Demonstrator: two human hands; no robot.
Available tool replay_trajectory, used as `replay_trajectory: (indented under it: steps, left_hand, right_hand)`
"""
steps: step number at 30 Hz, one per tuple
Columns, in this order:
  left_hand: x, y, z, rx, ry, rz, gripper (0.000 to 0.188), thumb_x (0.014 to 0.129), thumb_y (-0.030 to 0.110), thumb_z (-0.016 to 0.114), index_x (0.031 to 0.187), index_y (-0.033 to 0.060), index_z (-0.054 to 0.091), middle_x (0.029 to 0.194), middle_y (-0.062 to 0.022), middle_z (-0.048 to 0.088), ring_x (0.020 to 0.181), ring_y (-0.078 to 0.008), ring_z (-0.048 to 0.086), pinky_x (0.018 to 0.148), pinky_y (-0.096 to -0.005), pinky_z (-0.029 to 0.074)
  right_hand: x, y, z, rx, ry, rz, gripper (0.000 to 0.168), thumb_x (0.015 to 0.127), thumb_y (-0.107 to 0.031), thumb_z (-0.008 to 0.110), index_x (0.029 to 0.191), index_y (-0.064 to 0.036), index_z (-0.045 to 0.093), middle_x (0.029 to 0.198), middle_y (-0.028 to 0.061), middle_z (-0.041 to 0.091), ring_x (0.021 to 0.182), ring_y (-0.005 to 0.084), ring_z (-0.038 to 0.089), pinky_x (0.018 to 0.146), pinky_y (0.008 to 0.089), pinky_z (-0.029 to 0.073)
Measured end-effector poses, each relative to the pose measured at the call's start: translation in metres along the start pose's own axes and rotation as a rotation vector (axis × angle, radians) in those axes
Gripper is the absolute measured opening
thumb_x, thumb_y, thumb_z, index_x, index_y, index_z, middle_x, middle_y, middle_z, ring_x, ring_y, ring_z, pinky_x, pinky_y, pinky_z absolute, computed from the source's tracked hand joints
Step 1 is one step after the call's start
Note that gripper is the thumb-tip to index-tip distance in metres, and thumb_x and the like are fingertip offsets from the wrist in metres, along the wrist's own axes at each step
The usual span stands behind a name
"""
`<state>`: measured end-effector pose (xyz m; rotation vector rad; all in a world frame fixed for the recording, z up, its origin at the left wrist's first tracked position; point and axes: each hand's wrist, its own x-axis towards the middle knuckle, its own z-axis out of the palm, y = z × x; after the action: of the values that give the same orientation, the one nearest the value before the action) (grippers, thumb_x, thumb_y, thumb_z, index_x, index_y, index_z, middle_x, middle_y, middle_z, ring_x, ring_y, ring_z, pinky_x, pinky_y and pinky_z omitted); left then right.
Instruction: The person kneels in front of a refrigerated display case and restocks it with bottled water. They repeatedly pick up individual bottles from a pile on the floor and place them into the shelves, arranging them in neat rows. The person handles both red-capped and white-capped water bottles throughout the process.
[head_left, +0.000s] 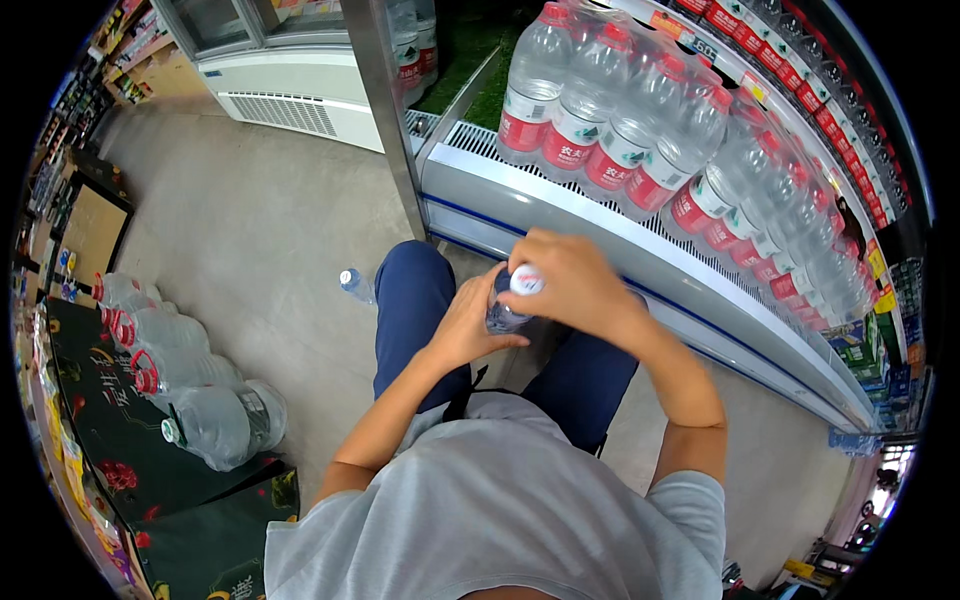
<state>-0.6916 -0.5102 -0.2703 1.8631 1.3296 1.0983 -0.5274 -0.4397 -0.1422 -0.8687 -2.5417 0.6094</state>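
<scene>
My left hand (466, 313) is wrapped around the body of a clear plastic bottle (508, 319) between my knees. At its top, my right hand (574, 281) has thumb and fingers around the white cap (526, 280), which bears red marks. The bottle is seen almost from above, so most of its body is hidden by my hands. A second small plastic bottle (358, 287) with a white cap is on the floor beside my left knee.
Ahead to the right, film-wrapped packs of red-labelled water bottles (615, 135) stand on the grille of an open display cooler (510, 187). Large water jugs (202, 382) line the left by a dark printed display cover (97, 450). A white chest freezer (300, 94) stands farther off.
</scene>
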Motion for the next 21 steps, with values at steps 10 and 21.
replay_trajectory:
  steps: [10, 21]
  left_hand:
    - [0.009, -0.074, -0.05, 0.321, 0.414, 0.131, 0.053, 0.063, 0.024, 0.084, 0.106, 0.0042, 0.061, 0.087, -0.0101, 0.062, 0.078, -0.0266, 0.06, 0.072, -0.0348, 0.049]
    - [0.019, -0.091, -0.058, 0.468, 0.419, 0.166, 0.028, 0.067, 0.015, 0.08, 0.087, 0.0062, 0.063, 0.079, -0.0074, 0.062, 0.069, -0.0261, 0.058, 0.062, -0.034, 0.044]
  right_hand:
    - [-0.036, 0.159, 0.262, -0.22, -0.28, 0.267, 0.039, 0.074, -0.03, 0.074, 0.098, -0.002, 0.06, 0.102, 0.0159, 0.057, 0.088, 0.0352, 0.063, 0.074, 0.0446, 0.052]
    - [-0.043, 0.208, 0.374, -0.34, -0.374, 0.246, 0.036, 0.076, -0.023, 0.073, 0.102, -0.001, 0.06, 0.102, 0.0154, 0.057, 0.089, 0.0327, 0.063, 0.073, 0.0423, 0.052]
